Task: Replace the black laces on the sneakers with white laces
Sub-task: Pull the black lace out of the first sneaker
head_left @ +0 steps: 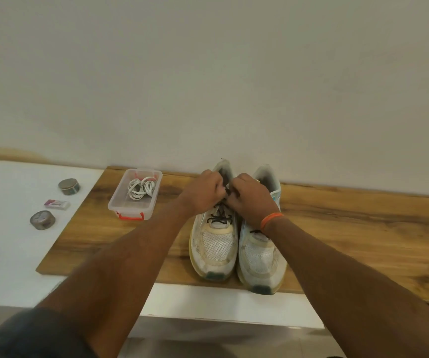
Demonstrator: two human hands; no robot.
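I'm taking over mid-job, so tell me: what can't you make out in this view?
- Head view: the knot of the black lace on the left sneaker, covered by the left hand and right hand.
- Right sneaker lacing, mostly behind the right wrist.
- How many white laces lie in the plastic box: tangled, too small.

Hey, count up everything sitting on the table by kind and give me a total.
Sneakers: 2, left sneaker and right sneaker
Clear plastic box holding white laces: 1
Tape rolls: 2, far roll and near roll
Eraser: 1
Wooden board: 1
Total: 7
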